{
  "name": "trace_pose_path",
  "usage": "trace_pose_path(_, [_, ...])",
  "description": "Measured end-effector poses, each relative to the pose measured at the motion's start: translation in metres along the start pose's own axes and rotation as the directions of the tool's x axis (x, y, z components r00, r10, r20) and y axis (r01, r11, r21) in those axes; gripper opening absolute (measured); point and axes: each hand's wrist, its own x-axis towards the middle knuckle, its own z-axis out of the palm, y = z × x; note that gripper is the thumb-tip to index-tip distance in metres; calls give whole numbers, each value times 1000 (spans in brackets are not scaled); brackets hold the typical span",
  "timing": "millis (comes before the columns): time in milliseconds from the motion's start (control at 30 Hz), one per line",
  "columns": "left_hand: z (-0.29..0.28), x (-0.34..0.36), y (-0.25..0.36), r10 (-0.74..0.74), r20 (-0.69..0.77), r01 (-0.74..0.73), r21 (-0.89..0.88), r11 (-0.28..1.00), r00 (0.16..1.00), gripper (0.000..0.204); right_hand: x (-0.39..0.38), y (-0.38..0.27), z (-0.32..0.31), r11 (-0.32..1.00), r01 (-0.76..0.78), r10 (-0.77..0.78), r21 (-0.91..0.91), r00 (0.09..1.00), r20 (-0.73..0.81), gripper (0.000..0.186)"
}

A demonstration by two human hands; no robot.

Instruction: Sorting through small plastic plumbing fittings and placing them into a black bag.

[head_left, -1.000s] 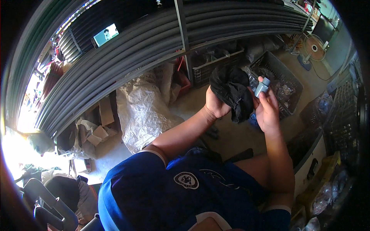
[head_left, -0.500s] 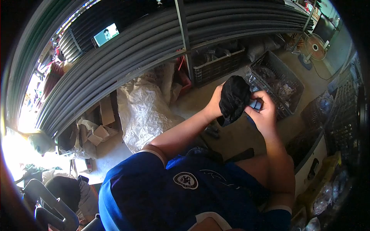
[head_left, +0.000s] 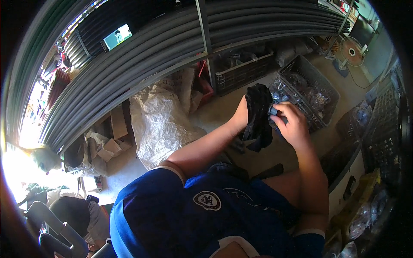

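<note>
My left hand (head_left: pixel 241 115) is closed round a bunched black cloth (head_left: pixel 258 114), which hides most of its fingers. A loose end of the cloth hangs down toward my lap. In my right hand (head_left: pixel 294 124), thumb and fingers pinch a small blue-grey plastic piece (head_left: pixel 273 110) that looks like a pipe fitting. The piece is against the right side of the cloth. Both hands are held up in front of me, above the floor.
Long dark pipes (head_left: pixel 172 56) lie stacked on a metal rack (head_left: pixel 204 30), with a lit phone (head_left: pixel 117 38) among them. A whitish sack (head_left: pixel 159 124) stands below. Crates (head_left: pixel 327 81) (head_left: pixel 245 77) of bagged parts and a fan (head_left: pixel 352 51) are beyond my hands.
The cloth has turned and spread in my left hand, its lower end now hanging further. My right hand has shifted slightly, and the plastic piece now sits higher and further left.
</note>
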Motion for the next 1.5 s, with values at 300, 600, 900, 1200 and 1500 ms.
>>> trace_pose_path(300, [11, -15, 13, -433, 2, 374, -506, 777, 902, 16, -14, 3, 27, 741, -467, 471, 483, 874, 122, 21])
trace_pose_path(600, [5, -2, 8, 114, -138, -127, -92, 988, 984, 13, -4, 1, 22, 963, -167, 172, 211, 985, -6, 19])
trace_pose_path(900, [16, -32, -28, -232, 129, 242, -71, 968, 964, 21, -20, 70, -2, 600, -490, 397, 633, 869, 296, 19])
trace_pose_path(1200, [41, -174, -124, -758, 193, 694, -583, 423, 624, 38, -87, 270, -79, 712, -425, 577, -559, 808, 121, 27])
trace_pose_path(1500, [26, -172, -132, -739, 195, 763, -106, 637, 645, 33, -125, 347, -37, 582, -411, 721, -701, 660, 211, 18])
